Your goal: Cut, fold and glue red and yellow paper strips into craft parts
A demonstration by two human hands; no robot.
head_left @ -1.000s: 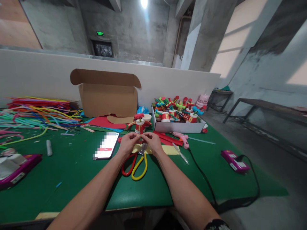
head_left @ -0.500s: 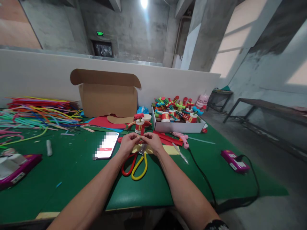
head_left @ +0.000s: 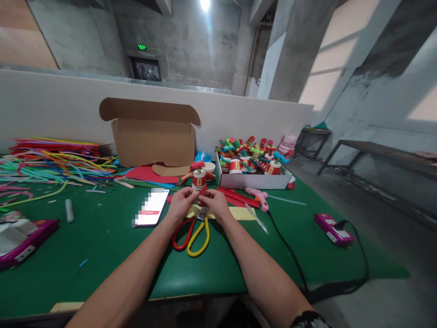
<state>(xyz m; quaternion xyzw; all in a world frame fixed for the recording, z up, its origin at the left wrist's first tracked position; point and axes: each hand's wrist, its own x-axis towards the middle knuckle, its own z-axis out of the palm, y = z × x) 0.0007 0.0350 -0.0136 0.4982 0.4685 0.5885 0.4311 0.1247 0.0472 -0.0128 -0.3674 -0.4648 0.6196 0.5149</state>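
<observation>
Between the fingertips of my left hand and my right hand is a small red strip, probably paper or felt. Both hands are closed in a pinch and nearly touch each other. Just beyond them stands a paper-cup figure with a red top and striped coiled arms. Scissors with one red and one yellow handle lie below my hands, blades pointing away. Their blades rest over a pale yellow strip, which runs under my wrists.
A white box full of finished cup figures stands behind, to the right. Nearby lie a pink glue gun with a black cord, red strips and a pen-like cutter. Leftward are a phone, pipe cleaners and an upright cardboard box.
The red strip has tilted to the right between my fingers, and my fingertips have shifted slightly around it. Everything else on the table stays in place.
</observation>
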